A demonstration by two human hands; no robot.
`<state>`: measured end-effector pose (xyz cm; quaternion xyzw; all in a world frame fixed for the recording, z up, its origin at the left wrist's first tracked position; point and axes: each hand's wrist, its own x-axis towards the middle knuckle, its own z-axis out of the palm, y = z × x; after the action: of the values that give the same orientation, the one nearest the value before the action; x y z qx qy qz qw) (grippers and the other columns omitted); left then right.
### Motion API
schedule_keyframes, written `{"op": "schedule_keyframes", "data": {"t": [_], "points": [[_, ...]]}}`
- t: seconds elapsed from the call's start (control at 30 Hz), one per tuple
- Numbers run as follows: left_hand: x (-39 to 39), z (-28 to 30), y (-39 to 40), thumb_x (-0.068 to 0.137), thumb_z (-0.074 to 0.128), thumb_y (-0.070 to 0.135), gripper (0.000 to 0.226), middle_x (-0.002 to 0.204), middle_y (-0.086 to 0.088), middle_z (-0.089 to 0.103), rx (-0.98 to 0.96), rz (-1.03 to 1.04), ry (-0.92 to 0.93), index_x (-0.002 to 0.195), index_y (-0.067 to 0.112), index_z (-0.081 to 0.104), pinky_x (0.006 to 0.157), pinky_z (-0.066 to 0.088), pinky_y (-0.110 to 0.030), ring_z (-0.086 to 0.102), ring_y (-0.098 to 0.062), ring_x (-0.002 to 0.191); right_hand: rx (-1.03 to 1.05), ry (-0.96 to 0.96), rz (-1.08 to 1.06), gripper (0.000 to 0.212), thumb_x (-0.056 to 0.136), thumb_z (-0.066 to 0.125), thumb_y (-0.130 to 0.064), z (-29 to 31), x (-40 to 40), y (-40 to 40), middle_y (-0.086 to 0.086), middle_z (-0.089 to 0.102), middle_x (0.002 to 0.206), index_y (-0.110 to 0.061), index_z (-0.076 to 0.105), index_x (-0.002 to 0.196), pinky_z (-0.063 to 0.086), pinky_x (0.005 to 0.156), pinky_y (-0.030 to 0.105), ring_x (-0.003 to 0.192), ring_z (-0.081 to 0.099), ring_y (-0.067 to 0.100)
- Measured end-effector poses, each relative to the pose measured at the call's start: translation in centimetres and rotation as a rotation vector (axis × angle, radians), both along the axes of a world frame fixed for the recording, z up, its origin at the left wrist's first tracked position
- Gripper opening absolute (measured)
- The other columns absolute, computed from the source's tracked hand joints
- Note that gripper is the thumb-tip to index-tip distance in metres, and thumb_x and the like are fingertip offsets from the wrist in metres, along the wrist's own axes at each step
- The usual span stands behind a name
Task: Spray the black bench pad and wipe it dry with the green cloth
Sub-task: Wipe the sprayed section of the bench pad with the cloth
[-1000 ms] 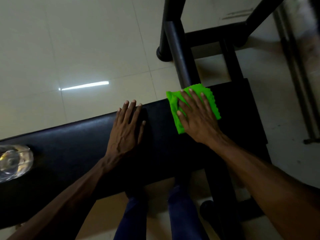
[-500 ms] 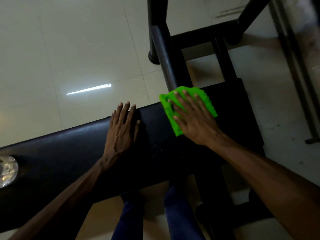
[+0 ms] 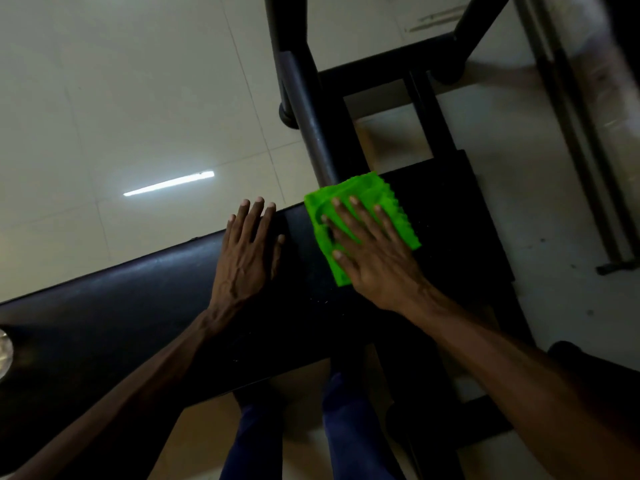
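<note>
The black bench pad (image 3: pixel 145 306) runs from the lower left to the right of the head view. A folded bright green cloth (image 3: pixel 388 199) lies on its far edge, right of centre. My right hand (image 3: pixel 374 251) presses flat on the cloth with straight, spread fingers. My left hand (image 3: pixel 247 251) rests flat on the pad just left of the cloth, fingertips at the pad's far edge, holding nothing. A clear bottle (image 3: pixel 4 355) shows only as a sliver at the left edge, on the pad.
A black metal post (image 3: pixel 311 133) of the bench frame rises right behind the cloth, joined to a crossbar (image 3: pixel 388 74). Pale floor tiles (image 3: pixel 121 98) lie beyond the pad. My legs in blue trousers (image 3: pixel 349 427) stand below the pad. More metal bars (image 3: pixel 571 133) run along the right.
My right hand and the cloth have shifted slightly along the pad's far edge near the post. The view has drifted, so the bottle has slid almost out at the left.
</note>
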<state>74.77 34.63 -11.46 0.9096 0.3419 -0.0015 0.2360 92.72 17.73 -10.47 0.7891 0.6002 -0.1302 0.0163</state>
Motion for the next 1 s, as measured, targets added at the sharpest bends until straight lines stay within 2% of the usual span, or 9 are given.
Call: {"op": "schedule_keyframes", "data": {"t": [0.13,0.23,0.37,0.47,0.6,0.7,0.77,0.93,1.0], "points": [[1.0,-0.7,-0.7,0.105,0.032,0.041,0.059,0.164,-0.014,0.028,-0.001,-0.061,-0.003,0.156,0.011,0.033,0.127,0.016,-0.048,0.018,-0.031,0.155,0.036,-0.053,-0.302,0.057,0.11,0.024,-0.047,-0.2,3.4,2.4,0.003,0.027,0.174,-0.023,0.046,0.157,0.008,0.133,0.052,0.163,0.017,0.027],[1.4,-0.9,-1.0,0.107,0.041,0.034,0.055,0.164,-0.016,0.028,0.008,-0.047,0.011,0.155,0.009,0.034,0.127,0.016,-0.049,0.018,-0.033,0.155,0.032,-0.015,-0.474,0.057,0.109,0.023,-0.045,-0.5,1.2,6.9,0.004,0.041,0.167,-0.024,0.045,0.157,0.002,0.132,0.054,0.16,0.023,0.03],[1.8,0.0,-1.2,0.105,0.044,0.032,0.055,0.163,-0.018,0.03,-0.005,-0.033,0.01,0.154,0.006,0.037,0.125,0.017,-0.051,0.02,-0.036,0.154,0.064,0.016,-0.183,0.057,0.112,0.02,-0.041,-0.1,-2.2,4.2,0.001,0.019,0.176,-0.024,0.031,0.165,0.003,0.132,0.055,0.165,0.007,0.028],[2.3,0.6,-1.7,0.103,0.04,0.035,0.057,0.163,-0.017,0.03,0.008,-0.051,0.011,0.153,0.007,0.038,0.125,0.017,-0.05,0.021,-0.035,0.154,0.066,0.015,-0.053,0.055,0.112,0.028,-0.041,0.1,-1.4,-1.7,-0.002,0.013,0.177,-0.028,0.027,0.166,0.01,0.133,0.053,0.165,0.007,0.025],[3.7,0.4,-2.8,0.104,0.036,0.038,0.059,0.165,-0.016,0.026,-0.002,-0.091,0.011,0.155,0.009,0.035,0.127,0.016,-0.05,0.017,-0.033,0.155,0.049,-0.027,-0.213,0.055,0.111,0.026,-0.045,0.0,4.8,-4.1,-0.004,0.015,0.176,-0.027,0.041,0.161,0.01,0.133,0.05,0.165,0.009,0.024],[4.9,-0.1,-3.6,0.104,0.033,0.04,0.061,0.165,-0.017,0.026,0.016,-0.134,0.004,0.155,0.009,0.034,0.127,0.016,-0.05,0.016,-0.034,0.155,0.061,-0.014,-0.431,0.056,0.11,0.03,-0.045,-0.1,6.9,0.2,0.0,0.024,0.175,-0.022,0.041,0.16,0.008,0.133,0.049,0.163,0.017,0.027],[5.8,0.1,-4.2,0.103,0.035,0.039,0.061,0.164,-0.018,0.027,0.024,-0.138,0.01,0.155,0.007,0.035,0.126,0.017,-0.051,0.017,-0.036,0.155,0.067,0.009,-0.481,0.057,0.11,0.03,-0.044,-0.2,6.4,2.3,0.001,0.027,0.174,-0.021,0.038,0.161,0.007,0.132,0.051,0.162,0.02,0.028],[8.3,1.5,-5.2,0.101,0.038,0.035,0.06,0.164,-0.019,0.026,0.0,-0.156,0.019,0.154,0.005,0.037,0.126,0.018,-0.052,0.017,-0.037,0.155,0.079,0.02,-0.233,0.057,0.112,0.022,-0.042,0.2,3.5,-3.7,-0.002,0.008,0.178,-0.024,0.025,0.167,0.008,0.132,0.052,0.165,0.002,0.024],[9.3,1.7,-5.5,0.102,0.039,0.034,0.059,0.164,-0.019,0.026,-0.01,-0.161,0.011,0.154,0.005,0.036,0.126,0.016,-0.051,0.017,-0.037,0.155,0.066,0.03,-0.22,0.057,0.112,0.025,-0.045,0.0,3.4,-6.6,-0.005,0.007,0.178,-0.028,0.026,0.166,0.012,0.132,0.052,0.165,0.002,0.021]]}}
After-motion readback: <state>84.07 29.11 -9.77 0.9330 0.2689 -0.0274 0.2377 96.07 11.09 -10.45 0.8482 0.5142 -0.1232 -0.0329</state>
